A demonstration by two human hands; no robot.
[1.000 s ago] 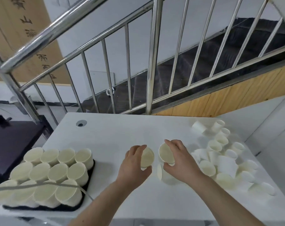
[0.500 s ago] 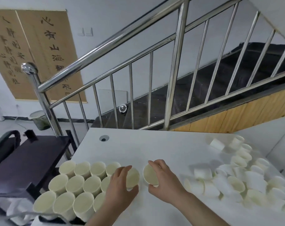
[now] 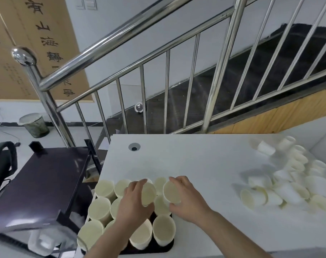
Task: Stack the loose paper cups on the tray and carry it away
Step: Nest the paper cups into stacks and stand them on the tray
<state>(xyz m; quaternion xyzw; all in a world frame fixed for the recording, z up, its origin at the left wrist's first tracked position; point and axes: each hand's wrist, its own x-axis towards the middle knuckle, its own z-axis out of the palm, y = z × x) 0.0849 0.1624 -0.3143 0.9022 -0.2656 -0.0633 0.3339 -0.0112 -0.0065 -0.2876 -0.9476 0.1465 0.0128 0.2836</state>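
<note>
Paper cups: one in each hand, both held over the black tray (image 3: pixel 164 247) at the near left edge of the white surface (image 3: pixel 195 161). Left hand (image 3: pixel 134 203) has its fingers curled round the wall of the left cup (image 3: pixel 148 194); right hand (image 3: pixel 188 200) grips the right cup (image 3: pixel 171 192) the same way, thumb beneath, mouth tilted toward the camera. Tray cups (image 3: pixel 163 229) stand upright, packed touching, mouths up. Loose pile (image 3: pixel 289 187) lies well apart at the right, many on their sides. Judgement: cups are very light, thin-walled and easily crushed, so hold them at the stiffer rolled rim or pinch the wall lightly. Loaded tray is likely top-heavy and tippy; take it by both short edges, level.
</note>
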